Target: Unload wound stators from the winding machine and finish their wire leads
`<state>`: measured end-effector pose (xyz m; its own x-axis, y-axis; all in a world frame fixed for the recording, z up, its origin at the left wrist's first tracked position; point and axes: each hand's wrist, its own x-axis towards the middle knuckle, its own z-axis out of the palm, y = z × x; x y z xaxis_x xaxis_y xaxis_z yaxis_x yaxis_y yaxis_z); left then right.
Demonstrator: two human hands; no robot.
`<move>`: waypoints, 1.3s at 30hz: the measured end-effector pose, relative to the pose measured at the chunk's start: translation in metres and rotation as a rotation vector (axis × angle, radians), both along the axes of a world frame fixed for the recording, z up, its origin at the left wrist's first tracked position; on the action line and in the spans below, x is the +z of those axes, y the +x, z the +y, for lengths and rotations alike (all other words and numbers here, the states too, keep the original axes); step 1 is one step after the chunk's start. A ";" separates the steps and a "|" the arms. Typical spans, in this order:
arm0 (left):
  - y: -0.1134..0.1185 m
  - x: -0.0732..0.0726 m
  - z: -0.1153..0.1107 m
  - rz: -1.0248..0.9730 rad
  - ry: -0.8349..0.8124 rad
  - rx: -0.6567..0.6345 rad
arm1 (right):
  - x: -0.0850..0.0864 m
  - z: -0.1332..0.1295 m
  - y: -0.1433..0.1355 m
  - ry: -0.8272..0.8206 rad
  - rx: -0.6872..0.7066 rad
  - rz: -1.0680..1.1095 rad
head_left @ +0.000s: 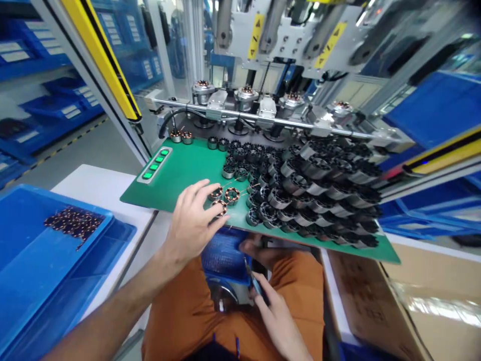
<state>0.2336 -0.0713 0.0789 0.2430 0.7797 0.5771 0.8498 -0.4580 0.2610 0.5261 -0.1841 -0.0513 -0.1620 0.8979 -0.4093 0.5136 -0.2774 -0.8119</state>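
Note:
My left hand (192, 218) reaches over the near edge of a green work mat (188, 168). Its fingers are spread and curved around small ring-shaped stators with copper windings. One copper-wound stator (219, 206) lies between thumb and index finger; whether they grip it is hard to see. Beside the fingertips sits another wound stator (232, 195) with thin wire ends pointing right. Low over my lap, my right hand (271, 303) is closed around blue-handled cutters (256, 284), their tip pointing up and away from me.
Stacked black stator cores (315, 185) fill the mat's right side. Behind stands a winding machine (244, 103) with several wound stators on its spindles. A panel of green buttons (155, 165) is at left. A blue bin (26, 250) holds wound stators (75, 223); a cardboard box (439, 286) is at right.

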 end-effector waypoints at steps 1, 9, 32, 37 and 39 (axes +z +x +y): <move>0.001 0.004 -0.007 -0.060 -0.010 -0.003 | 0.002 -0.004 0.003 -0.001 -0.025 0.010; 0.029 0.042 -0.079 -0.412 -0.180 -0.133 | 0.075 -0.024 -0.015 0.283 -0.051 0.217; 0.034 0.036 -0.105 -0.463 -0.100 -0.044 | 0.130 -0.011 -0.041 0.392 0.065 0.407; 0.035 0.037 -0.107 -0.477 -0.089 -0.042 | 0.134 -0.010 -0.046 0.424 0.051 0.415; 0.035 0.035 -0.108 -0.467 -0.093 -0.040 | 0.134 -0.008 -0.048 0.429 0.037 0.431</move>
<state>0.2690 -0.1793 0.1134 0.0049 0.8284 0.5601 0.6142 -0.4445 0.6521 0.4785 -0.1926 0.0824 -0.2672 0.9587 0.0970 0.1167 0.1321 -0.9843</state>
